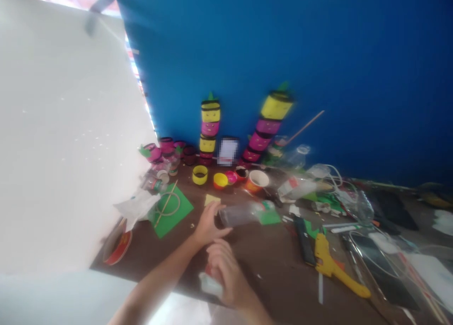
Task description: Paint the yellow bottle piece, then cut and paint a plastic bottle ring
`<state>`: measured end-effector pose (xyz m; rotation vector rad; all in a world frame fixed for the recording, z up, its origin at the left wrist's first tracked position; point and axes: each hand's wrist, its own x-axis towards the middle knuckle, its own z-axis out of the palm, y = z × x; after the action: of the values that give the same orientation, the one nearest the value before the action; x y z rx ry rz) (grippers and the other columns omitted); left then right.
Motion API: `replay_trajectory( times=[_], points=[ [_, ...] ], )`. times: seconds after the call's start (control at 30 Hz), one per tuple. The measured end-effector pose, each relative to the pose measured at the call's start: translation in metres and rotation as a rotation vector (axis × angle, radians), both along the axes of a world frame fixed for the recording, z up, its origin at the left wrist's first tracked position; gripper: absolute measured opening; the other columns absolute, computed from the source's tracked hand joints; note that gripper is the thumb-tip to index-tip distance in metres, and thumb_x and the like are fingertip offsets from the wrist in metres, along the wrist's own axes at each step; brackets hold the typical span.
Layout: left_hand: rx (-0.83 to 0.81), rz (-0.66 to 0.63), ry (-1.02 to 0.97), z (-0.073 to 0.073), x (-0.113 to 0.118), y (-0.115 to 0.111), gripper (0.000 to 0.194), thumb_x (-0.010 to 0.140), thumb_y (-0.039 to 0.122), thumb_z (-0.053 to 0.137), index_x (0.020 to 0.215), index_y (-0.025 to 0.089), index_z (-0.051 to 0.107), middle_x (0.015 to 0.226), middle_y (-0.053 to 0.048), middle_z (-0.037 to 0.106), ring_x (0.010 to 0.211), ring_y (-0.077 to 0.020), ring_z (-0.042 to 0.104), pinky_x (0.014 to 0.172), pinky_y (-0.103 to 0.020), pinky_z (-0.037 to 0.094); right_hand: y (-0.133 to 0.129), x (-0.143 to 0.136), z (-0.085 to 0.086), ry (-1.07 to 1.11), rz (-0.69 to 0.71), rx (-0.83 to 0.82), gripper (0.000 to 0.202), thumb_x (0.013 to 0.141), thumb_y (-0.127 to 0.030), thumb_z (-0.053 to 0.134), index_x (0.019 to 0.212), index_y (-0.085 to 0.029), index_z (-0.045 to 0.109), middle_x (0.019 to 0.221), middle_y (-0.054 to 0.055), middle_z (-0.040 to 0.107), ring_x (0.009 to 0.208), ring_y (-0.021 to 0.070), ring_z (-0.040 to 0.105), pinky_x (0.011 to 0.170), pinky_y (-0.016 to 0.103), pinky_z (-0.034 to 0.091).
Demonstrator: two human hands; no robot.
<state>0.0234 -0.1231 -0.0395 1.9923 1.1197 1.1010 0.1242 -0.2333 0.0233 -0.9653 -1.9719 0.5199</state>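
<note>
My left hand (pixel 208 225) is curved round the near end of a clear plastic bottle (pixel 242 215), thumb on the near side and fingers on the far side. The bottle lies sideways, its far end by a small piece of green paper (pixel 269 217). Closer to me, my right hand (pixel 228 273) has its fingers curled over a small white and red thing (pixel 211 284). Blur and the fingers hide what kind of thing it is. A scrap of pale yellow paper (pixel 212 200) lies just beyond my left fingertips.
Right of my hands lie a yellow glue gun (pixel 327 261), a black bar-shaped thing (pixel 304 240) and a phone (pixel 384 268). Green paper (pixel 177 221) and a red tub (pixel 120 247) are on the left. Pink and yellow stacked towers (pixel 208 131) stand against the blue wall (pixel 318 55).
</note>
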Motion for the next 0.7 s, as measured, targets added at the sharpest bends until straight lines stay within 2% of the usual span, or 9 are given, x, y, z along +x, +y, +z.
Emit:
replay_trajectory(
  times=[0.1, 0.17, 0.3, 0.37, 0.53, 0.7],
  points=[
    [-0.004, -0.032, -0.051, 0.006, 0.000, -0.003, 0.074, 0.063, 0.030, 0.074, 0.126, 0.017, 0.039, 0.122, -0.012, 0.058, 0.123, -0.0289, 0.047, 0.107, -0.050, 0.033, -0.006, 0.000, -0.007, 0.151, -0.126, -0.203, 0.014, 0.091, -0.031, 0.040, 0.095, -0.021, 0.050, 0.090, 0.006, 0.060, 0.087, 0.0183, 0.059, 0.078, 0.034, 0.048],
    [-0.009, -0.065, -0.085, 0.009, -0.001, -0.004, 0.068, 0.066, 0.027, 0.071, 0.126, 0.018, 0.040, 0.124, -0.012, 0.057, 0.124, -0.0275, 0.048, 0.110, -0.049, 0.030, -0.002, 0.008, -0.010, 0.148, -0.262, -0.242, 0.012, 0.089, -0.030, 0.046, 0.096, -0.022, 0.049, 0.086, 0.004, 0.061, 0.079, 0.0157, 0.060, 0.070, 0.028, 0.048],
    [-0.005, -0.146, -0.151, 0.007, -0.003, -0.005, 0.072, 0.067, 0.028, 0.071, 0.130, 0.017, 0.037, 0.127, -0.014, 0.055, 0.125, -0.0290, 0.047, 0.111, -0.051, 0.028, 0.019, 0.023, -0.010, -0.167, -0.559, 0.063, 0.010, 0.089, -0.030, 0.048, 0.089, -0.021, 0.049, 0.078, 0.003, 0.061, 0.071, 0.0153, 0.057, 0.066, 0.028, 0.045],
    [0.016, -0.172, -0.171, 0.004, -0.003, -0.005, 0.076, 0.066, 0.029, 0.071, 0.132, 0.018, 0.035, 0.130, -0.014, 0.053, 0.125, -0.0299, 0.047, 0.110, -0.052, 0.031, 0.031, 0.025, -0.007, -0.286, -0.619, 0.157, 0.013, 0.089, -0.031, 0.046, 0.084, -0.020, 0.050, 0.074, 0.003, 0.061, 0.071, 0.0168, 0.055, 0.067, 0.030, 0.042],
    [0.009, -0.144, -0.169, 0.000, -0.004, -0.007, 0.068, 0.069, 0.028, 0.070, 0.130, 0.022, 0.041, 0.131, -0.012, 0.052, 0.128, -0.0281, 0.044, 0.107, -0.048, 0.037, 0.051, 0.019, 0.003, -0.475, -0.738, 0.137, 0.021, 0.087, -0.028, 0.048, 0.068, -0.021, 0.050, 0.064, 0.004, 0.054, 0.064, 0.0199, 0.046, 0.061, 0.032, 0.029],
    [0.005, -0.097, -0.151, 0.003, -0.002, -0.007, 0.064, 0.068, 0.029, 0.071, 0.126, 0.020, 0.044, 0.126, -0.013, 0.055, 0.125, -0.0274, 0.047, 0.107, -0.047, 0.036, 0.053, 0.016, 0.007, -0.561, -0.877, 0.120, 0.020, 0.084, -0.028, 0.050, 0.066, -0.020, 0.050, 0.064, 0.005, 0.051, 0.065, 0.0210, 0.041, 0.059, 0.032, 0.023]
  ],
)
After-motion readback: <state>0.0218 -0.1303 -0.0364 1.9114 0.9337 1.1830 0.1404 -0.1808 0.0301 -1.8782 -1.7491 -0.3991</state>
